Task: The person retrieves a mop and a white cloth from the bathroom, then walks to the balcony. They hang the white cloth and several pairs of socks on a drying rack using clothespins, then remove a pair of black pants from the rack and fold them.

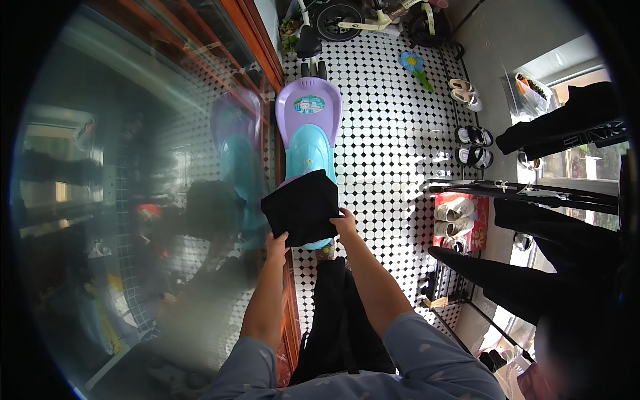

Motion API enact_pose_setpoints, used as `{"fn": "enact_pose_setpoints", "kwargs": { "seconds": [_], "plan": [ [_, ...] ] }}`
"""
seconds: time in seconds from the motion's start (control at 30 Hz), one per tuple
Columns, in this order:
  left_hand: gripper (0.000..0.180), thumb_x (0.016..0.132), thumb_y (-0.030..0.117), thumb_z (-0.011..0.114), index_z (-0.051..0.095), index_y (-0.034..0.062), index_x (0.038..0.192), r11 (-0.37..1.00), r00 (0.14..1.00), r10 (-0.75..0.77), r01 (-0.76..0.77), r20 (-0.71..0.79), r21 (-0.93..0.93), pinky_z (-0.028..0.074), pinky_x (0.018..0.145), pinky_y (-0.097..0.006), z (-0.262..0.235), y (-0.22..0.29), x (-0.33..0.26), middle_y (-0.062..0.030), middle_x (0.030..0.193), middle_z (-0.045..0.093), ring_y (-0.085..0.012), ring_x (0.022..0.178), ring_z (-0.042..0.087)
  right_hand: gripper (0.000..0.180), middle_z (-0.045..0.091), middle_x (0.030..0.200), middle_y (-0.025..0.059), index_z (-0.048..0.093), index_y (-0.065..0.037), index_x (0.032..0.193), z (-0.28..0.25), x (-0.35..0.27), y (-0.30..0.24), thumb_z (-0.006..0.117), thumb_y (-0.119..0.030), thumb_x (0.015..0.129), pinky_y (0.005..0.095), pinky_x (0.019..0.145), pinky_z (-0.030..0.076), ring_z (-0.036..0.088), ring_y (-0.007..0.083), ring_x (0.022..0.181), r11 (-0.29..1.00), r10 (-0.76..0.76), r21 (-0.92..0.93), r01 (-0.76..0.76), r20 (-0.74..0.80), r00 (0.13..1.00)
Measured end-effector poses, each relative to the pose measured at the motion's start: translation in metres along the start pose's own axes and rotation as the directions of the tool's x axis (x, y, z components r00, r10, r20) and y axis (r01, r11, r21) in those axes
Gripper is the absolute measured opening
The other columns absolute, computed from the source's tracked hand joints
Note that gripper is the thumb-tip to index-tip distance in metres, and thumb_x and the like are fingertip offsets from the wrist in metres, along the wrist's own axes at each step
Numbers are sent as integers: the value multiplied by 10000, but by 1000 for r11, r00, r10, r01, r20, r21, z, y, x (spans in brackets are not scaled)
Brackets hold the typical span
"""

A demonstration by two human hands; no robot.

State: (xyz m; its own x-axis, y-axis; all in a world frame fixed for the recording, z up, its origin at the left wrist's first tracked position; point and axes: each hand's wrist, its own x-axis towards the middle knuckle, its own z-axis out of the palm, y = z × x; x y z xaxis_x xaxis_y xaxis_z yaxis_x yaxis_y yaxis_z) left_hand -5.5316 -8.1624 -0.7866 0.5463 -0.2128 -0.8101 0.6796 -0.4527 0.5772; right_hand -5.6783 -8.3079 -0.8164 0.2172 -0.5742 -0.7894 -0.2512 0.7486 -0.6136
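Note:
A piece of black cloth (301, 212), perhaps a folded garment, is stretched out in front of me at waist height. My left hand (277, 244) pinches its near left corner, and my right hand (345, 223) grips its right edge. Beyond and below the cloth, a purple and turquoise ride-on toy (310, 130) stands on the floor; the cloth covers part of it from view. Whether the cloth touches the toy, I cannot tell.
A reflective glass door (153, 200) with a wooden frame runs along the left. On the right, black garments (547, 240) hang from a drying rack (527, 192). Sandals (475, 147) and other shoes line the right wall. A child's bike (373, 23) stands at the far end.

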Motion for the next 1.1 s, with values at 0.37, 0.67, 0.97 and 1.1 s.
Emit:
{"fn": "enact_pose_setpoints", "kwargs": {
  "seconds": [0.37,0.67,0.97,1.1],
  "plan": [
    [731,725,163,643,254,-1,1321,540,774,633,-431,-12,723,282,1005,-401,28,7,-75,-242,1286,338,-372,1182,350,484,548,1051,111,497,-43,1167,-66,-87,26,627,-104,705,320,788,433,533,220,958,997,-53,-72,37,-244,968],
    [607,732,113,608,353,12,1273,754,729,349,-591,589,286,320,967,-366,121,32,-241,-168,1268,363,-286,1159,378,296,603,953,82,532,-41,1090,-125,-279,-64,524,-142,813,278,769,456,587,175,875,917,-57,399,20,80,995],
    [483,814,77,526,386,41,1275,810,331,134,-580,934,89,399,866,-294,184,92,-461,-117,1238,436,-180,1037,465,269,599,944,75,539,4,1076,-193,-422,-165,512,-102,831,265,776,452,569,155,884,714,-502,390,582,-294,813],
    [453,834,59,494,370,-12,1263,724,-52,120,-679,991,-123,334,963,-306,211,113,-546,-137,1261,414,-201,1185,379,234,604,929,66,546,2,1049,-248,-513,-200,509,-69,829,267,786,451,572,131,856,417,-604,275,866,-628,490]
  ]
}}
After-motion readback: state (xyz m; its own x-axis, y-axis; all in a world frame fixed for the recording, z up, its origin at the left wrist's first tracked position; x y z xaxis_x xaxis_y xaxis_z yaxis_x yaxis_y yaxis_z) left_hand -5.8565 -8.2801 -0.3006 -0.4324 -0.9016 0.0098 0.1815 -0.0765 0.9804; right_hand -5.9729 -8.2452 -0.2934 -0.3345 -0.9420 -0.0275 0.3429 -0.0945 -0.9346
